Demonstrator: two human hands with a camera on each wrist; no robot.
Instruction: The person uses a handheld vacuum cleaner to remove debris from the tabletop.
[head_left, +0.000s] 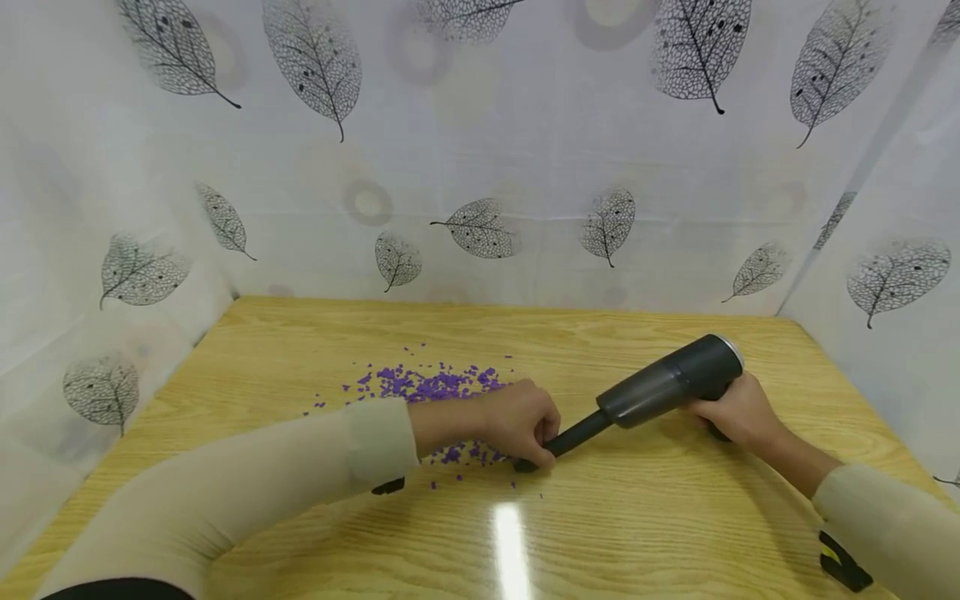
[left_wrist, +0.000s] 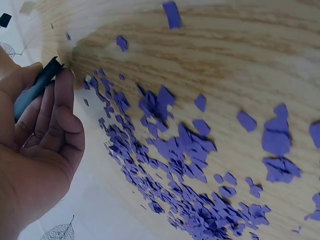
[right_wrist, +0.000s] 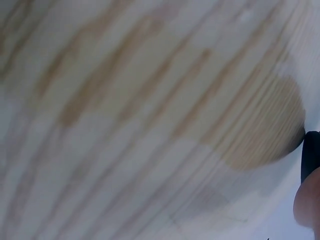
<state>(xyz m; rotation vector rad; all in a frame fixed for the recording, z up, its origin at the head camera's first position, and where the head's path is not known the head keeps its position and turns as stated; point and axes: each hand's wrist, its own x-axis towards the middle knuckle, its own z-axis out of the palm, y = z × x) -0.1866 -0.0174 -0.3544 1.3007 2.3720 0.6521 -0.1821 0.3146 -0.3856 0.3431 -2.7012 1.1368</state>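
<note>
A dark grey handheld vacuum cleaner [head_left: 667,379] is held at a slant above the wooden table. My right hand [head_left: 738,412] grips its handle at the right. In the right wrist view only a fingertip [right_wrist: 306,202] and a bit of the black handle [right_wrist: 311,152] show. Near the tip of the slim nozzle [head_left: 583,432] my left hand [head_left: 517,417] holds on with thumb and fingers; the left wrist view shows the nozzle end [left_wrist: 39,90] between them. Purple paper scraps [head_left: 427,385] lie scattered behind and under the left forearm, and beside the left hand in its wrist view.
The wood-grain table [head_left: 375,533] reaches back to a white curtain [head_left: 525,167] printed with dark leaves, which also hangs at both sides. Stray purple bits lie near the nozzle tip. A bright light reflection [head_left: 512,550] shows at the table's front.
</note>
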